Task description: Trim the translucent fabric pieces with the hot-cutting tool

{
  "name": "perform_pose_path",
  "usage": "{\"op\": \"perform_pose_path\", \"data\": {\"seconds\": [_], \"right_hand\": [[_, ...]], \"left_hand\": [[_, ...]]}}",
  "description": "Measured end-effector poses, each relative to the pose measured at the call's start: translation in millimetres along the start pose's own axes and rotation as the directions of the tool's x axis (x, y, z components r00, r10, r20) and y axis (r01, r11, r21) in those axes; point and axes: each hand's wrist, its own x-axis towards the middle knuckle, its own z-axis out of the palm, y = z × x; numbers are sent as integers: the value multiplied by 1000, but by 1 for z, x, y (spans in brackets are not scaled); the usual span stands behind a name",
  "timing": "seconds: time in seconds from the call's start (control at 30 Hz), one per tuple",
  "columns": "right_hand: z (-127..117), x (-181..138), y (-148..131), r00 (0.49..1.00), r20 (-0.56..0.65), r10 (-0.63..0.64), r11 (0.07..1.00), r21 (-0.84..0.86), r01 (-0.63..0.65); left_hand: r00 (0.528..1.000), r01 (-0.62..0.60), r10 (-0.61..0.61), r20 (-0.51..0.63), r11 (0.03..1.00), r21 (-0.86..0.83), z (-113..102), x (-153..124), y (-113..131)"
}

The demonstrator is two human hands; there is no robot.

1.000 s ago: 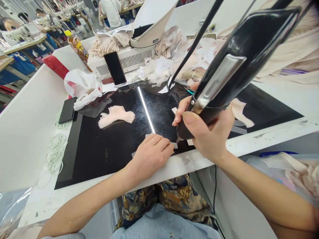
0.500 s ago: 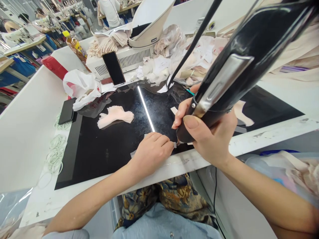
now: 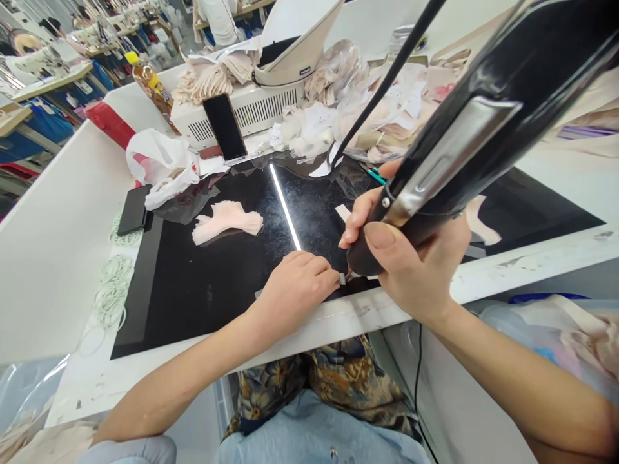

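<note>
My right hand [image 3: 420, 277] is wrapped around a thick black hand-held tool [image 3: 488, 90] with a silver lever on its side; its lower end points down at the black work surface [image 3: 188, 290]. My left hand [image 3: 297, 283] rests on that surface near the front edge, fingers curled and pressed down just left of the tool's tip. A small pale piece [image 3: 342, 279] shows at its fingertips; what lies under the fingers is hidden. Farther left lies a pale pink fabric piece [image 3: 227, 220], and beyond my right hand is another pale fabric piece [image 3: 482, 222].
A phone [image 3: 225, 125] leans against a white vented box [image 3: 193, 122] at the back. Around it are a white plastic bag [image 3: 162, 161], a bottle [image 3: 152, 87] and heaped pale fabric [image 3: 309, 129]. Green elastic loops [image 3: 113, 290] lie left. A black cable [image 3: 382, 87] crosses before the tool.
The whole view has shifted slightly. Both hands keep nearly the same places and grips, and the tool still points down beside my left fingertips.
</note>
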Motion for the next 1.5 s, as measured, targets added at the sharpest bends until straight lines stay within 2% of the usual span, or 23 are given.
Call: {"op": "perform_pose_path", "data": {"seconds": [0.33,0.7,1.07,1.37,1.5], "right_hand": [[1,-1,-1,1000,-8,-2,1000,-29,1],[2,0,0,1000,-3,-29,999,-34,29],[1,1,0,1000,-3,-6,1000,-22,6],[0,0,-1,1000,2,9,1000,10,-9],[0,0,-1,1000,20,-18,1000,17,17]], "left_hand": [[998,56,-56,3,998,-25,-3,5,2],[999,48,-48,2,999,6,-4,5,3],[999,42,-42,0,999,30,-1,6,3],[993,45,-33,110,993,-108,-15,7,-4],[993,47,-32,110,989,-138,-16,8,-5]]}}
